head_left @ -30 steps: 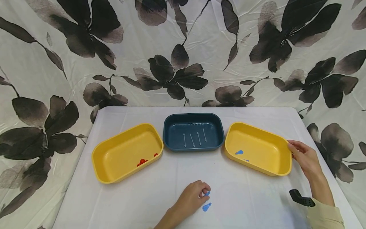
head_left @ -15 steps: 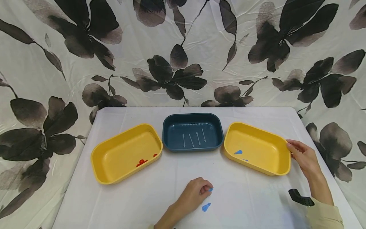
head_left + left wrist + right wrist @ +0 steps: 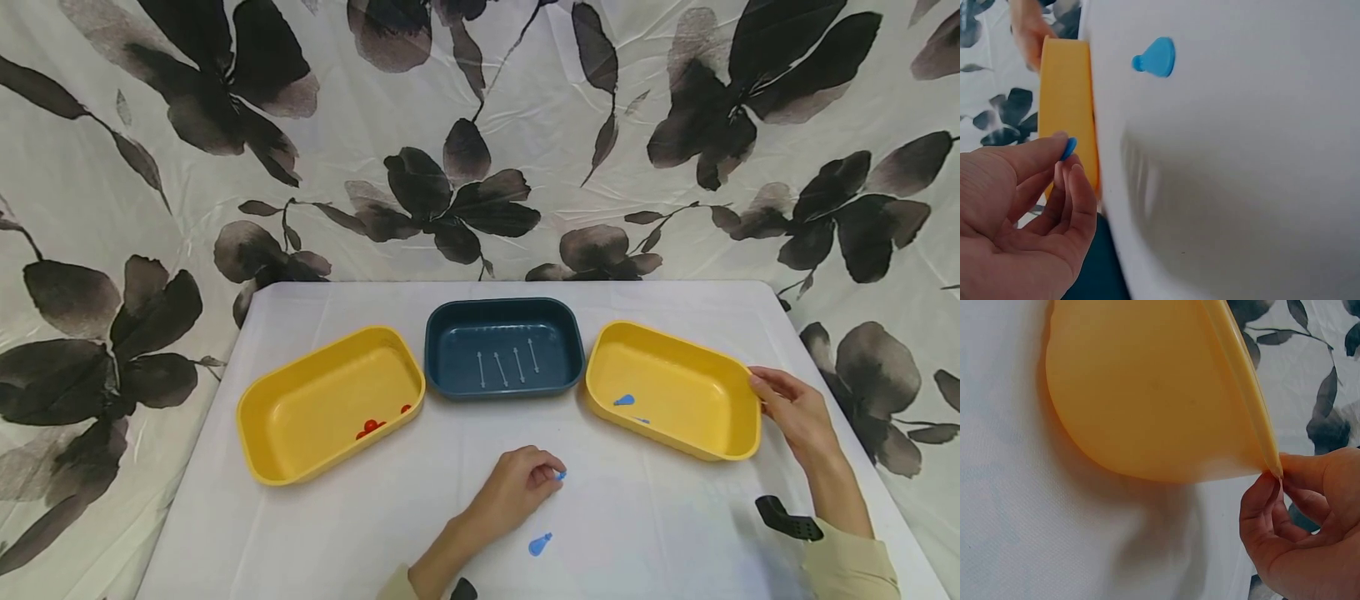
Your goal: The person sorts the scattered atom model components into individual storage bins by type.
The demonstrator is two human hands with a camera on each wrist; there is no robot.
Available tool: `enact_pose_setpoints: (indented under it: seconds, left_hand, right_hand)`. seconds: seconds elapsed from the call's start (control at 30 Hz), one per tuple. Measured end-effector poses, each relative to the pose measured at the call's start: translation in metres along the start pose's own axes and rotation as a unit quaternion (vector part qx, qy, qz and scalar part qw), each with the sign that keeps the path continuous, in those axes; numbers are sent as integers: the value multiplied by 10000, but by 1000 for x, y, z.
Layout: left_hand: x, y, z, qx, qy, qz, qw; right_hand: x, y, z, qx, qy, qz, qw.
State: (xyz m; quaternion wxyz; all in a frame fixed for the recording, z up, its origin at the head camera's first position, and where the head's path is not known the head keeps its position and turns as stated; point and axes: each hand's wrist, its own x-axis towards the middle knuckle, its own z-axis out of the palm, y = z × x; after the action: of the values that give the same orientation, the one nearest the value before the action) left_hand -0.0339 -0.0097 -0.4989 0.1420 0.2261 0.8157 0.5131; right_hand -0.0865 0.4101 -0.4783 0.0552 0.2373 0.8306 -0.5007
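Note:
My left hand (image 3: 517, 483) is above the white table and pinches a small blue piece (image 3: 1069, 149) between thumb and fingertip; most of the piece is hidden. A second blue piece (image 3: 540, 544), flat and bulb-shaped with a narrow knobbed neck, lies on the cloth nearer the front. At the right, my right hand (image 3: 801, 417) grips the outer rim of a yellow tray (image 3: 682, 379), thumb and fingers on either side of the edge. Inside that tray are a blue bulb-shaped piece (image 3: 624, 400) and another blue bit (image 3: 642, 420), partly hidden by the near wall.
Another yellow tray (image 3: 315, 400) stands at the left, with several red balls (image 3: 371, 426) along its near wall. Between the yellow trays sits a dark blue tray (image 3: 504, 313) holding several thin grey rods (image 3: 517, 365). A floral cloth (image 3: 420, 192) hangs behind the table.
My left hand has lifted the blue piece and moved away from the front edge, slightly to the right. My right hand has kept its grip on the tray's rim.

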Motion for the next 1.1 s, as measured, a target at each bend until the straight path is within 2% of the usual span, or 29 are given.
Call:
enact_pose_setpoints:
  seconds: [0.3,0.6,0.83,1.1]
  left_hand:
    - [14,8,-6,189,18,125,9997]
    - [32,19,-12,349,33,431,9985]
    - [46,31,-17,490,-88,388,9980]
    - [64,41,-22,459,-80,784,9958]
  right_hand:
    - [-1,0,0,-13,-20,-58,10000]
    - [-1,0,2,-25,63,-126,9999]
    - [-1,-1,1,4,7,-94,10000]
    - [-1,1,0,-11,-2,-140,9999]
